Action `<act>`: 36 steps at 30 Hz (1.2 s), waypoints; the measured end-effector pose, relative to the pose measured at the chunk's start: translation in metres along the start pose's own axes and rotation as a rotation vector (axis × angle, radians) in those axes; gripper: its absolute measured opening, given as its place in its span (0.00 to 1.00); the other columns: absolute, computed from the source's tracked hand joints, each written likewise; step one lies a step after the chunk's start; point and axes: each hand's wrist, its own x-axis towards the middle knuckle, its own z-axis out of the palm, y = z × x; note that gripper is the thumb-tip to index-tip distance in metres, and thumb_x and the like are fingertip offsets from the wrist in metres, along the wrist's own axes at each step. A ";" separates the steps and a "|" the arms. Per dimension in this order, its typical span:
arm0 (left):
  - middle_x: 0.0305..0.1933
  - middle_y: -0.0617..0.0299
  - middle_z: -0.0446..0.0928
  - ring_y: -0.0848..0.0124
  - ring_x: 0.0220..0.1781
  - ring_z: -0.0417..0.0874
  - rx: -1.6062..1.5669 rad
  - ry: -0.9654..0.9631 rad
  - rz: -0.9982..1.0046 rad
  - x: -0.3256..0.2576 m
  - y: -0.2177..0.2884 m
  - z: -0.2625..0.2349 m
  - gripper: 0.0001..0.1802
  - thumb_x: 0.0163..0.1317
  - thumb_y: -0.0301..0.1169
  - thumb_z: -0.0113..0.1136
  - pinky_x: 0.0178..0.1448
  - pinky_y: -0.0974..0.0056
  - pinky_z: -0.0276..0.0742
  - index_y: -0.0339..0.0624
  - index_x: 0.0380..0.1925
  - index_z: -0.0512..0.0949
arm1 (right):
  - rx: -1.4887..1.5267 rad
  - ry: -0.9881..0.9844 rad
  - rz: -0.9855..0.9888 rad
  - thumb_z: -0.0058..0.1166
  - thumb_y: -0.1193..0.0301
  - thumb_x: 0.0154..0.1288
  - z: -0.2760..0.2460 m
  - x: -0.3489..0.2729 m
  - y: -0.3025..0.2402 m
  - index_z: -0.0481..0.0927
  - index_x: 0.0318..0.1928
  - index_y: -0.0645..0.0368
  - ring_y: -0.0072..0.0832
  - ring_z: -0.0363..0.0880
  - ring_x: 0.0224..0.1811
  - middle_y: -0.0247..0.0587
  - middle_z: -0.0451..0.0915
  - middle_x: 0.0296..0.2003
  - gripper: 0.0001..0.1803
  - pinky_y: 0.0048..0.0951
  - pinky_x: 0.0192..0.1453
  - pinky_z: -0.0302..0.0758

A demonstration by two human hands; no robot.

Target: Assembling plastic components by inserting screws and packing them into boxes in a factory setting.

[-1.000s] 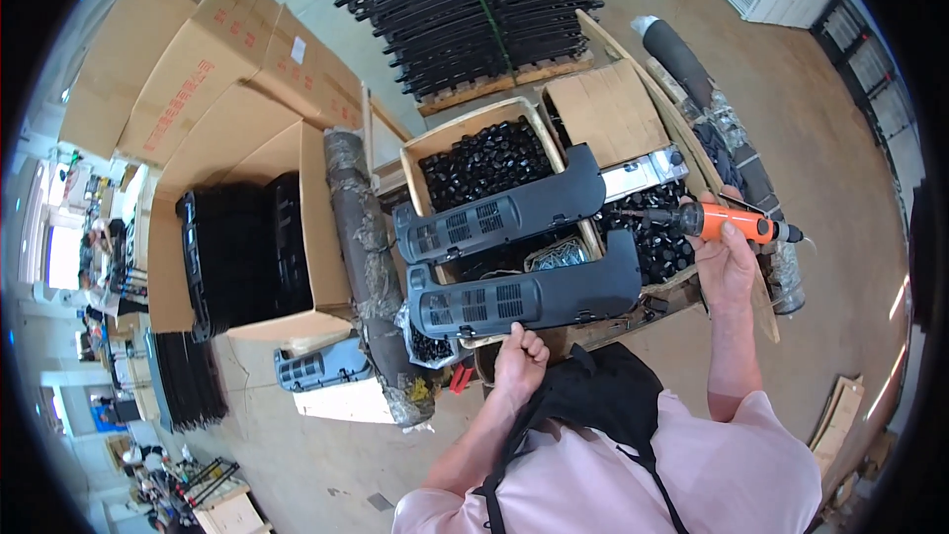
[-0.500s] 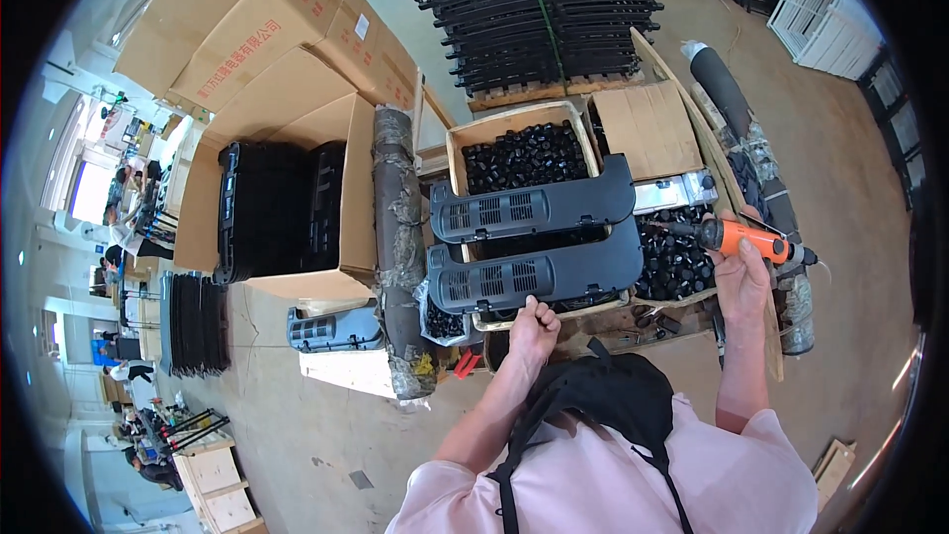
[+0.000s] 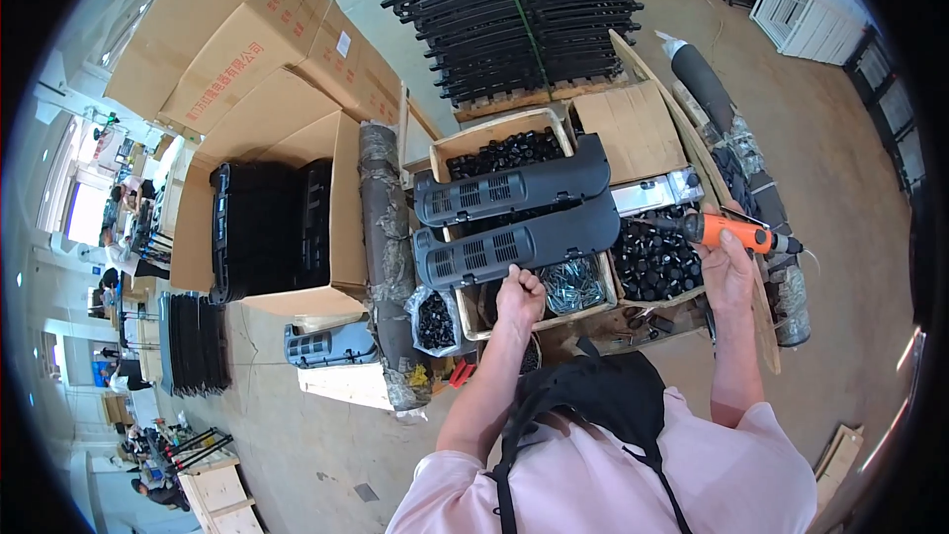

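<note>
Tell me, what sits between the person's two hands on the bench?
In the head view, between the left hand and the right hand lie a pile of silvery screws and a box compartment of black caps.

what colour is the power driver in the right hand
Bright orange with a black front end; the power driver in the right hand shows best in the head view.

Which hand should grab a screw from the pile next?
Probably the left hand. It is right beside the screws and carries no tool, while the right hand is busy holding the orange drill.
</note>
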 end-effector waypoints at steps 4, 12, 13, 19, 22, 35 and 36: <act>0.24 0.71 0.57 0.74 0.24 0.55 0.065 -0.027 0.006 0.007 0.008 -0.002 0.17 0.85 0.43 0.44 0.28 0.65 0.53 0.52 0.33 0.63 | -0.052 0.000 0.015 0.58 0.73 0.73 0.004 0.001 0.013 0.67 0.73 0.56 0.43 0.80 0.67 0.51 0.81 0.63 0.30 0.48 0.72 0.76; 0.26 0.71 0.59 0.74 0.26 0.59 0.149 0.005 -0.016 -0.019 -0.001 -0.014 0.18 0.85 0.44 0.44 0.29 0.65 0.57 0.52 0.32 0.64 | -0.422 -0.028 0.021 0.66 0.79 0.64 0.016 -0.011 0.047 0.73 0.66 0.63 0.39 0.83 0.61 0.52 0.85 0.56 0.30 0.42 0.69 0.78; 0.26 0.71 0.58 0.73 0.26 0.58 0.175 0.013 -0.003 -0.020 -0.002 -0.014 0.21 0.85 0.46 0.43 0.30 0.65 0.56 0.51 0.30 0.64 | -0.504 -0.047 0.033 0.67 0.78 0.63 0.016 -0.012 0.052 0.73 0.65 0.63 0.38 0.83 0.61 0.51 0.85 0.56 0.30 0.41 0.69 0.78; 0.22 0.75 0.59 0.78 0.23 0.59 0.511 -0.050 -0.159 -0.029 -0.037 -0.004 0.19 0.77 0.41 0.63 0.27 0.68 0.54 0.54 0.27 0.68 | -0.695 -0.175 0.091 0.68 0.78 0.63 0.024 -0.022 0.077 0.73 0.65 0.63 0.30 0.83 0.58 0.47 0.84 0.55 0.30 0.36 0.67 0.79; 0.21 0.75 0.59 0.78 0.21 0.58 0.515 -0.043 -0.159 -0.021 -0.047 0.001 0.20 0.76 0.41 0.64 0.25 0.68 0.53 0.54 0.26 0.67 | -0.771 -0.236 0.086 0.68 0.79 0.63 0.031 -0.025 0.086 0.74 0.65 0.62 0.29 0.82 0.58 0.47 0.84 0.56 0.30 0.35 0.67 0.79; 0.24 0.68 0.67 0.76 0.21 0.66 0.627 0.056 -0.111 -0.003 -0.055 0.004 0.18 0.72 0.41 0.67 0.21 0.67 0.60 0.46 0.32 0.69 | -0.895 -0.303 0.098 0.66 0.81 0.63 0.045 -0.023 0.106 0.74 0.63 0.61 0.30 0.82 0.60 0.45 0.83 0.57 0.28 0.34 0.69 0.78; 0.24 0.67 0.68 0.75 0.21 0.67 0.644 0.050 -0.114 -0.001 -0.055 0.002 0.18 0.73 0.41 0.67 0.21 0.66 0.60 0.46 0.32 0.70 | -0.933 -0.331 0.083 0.66 0.81 0.63 0.049 -0.023 0.107 0.74 0.63 0.61 0.29 0.82 0.60 0.45 0.83 0.57 0.28 0.34 0.69 0.78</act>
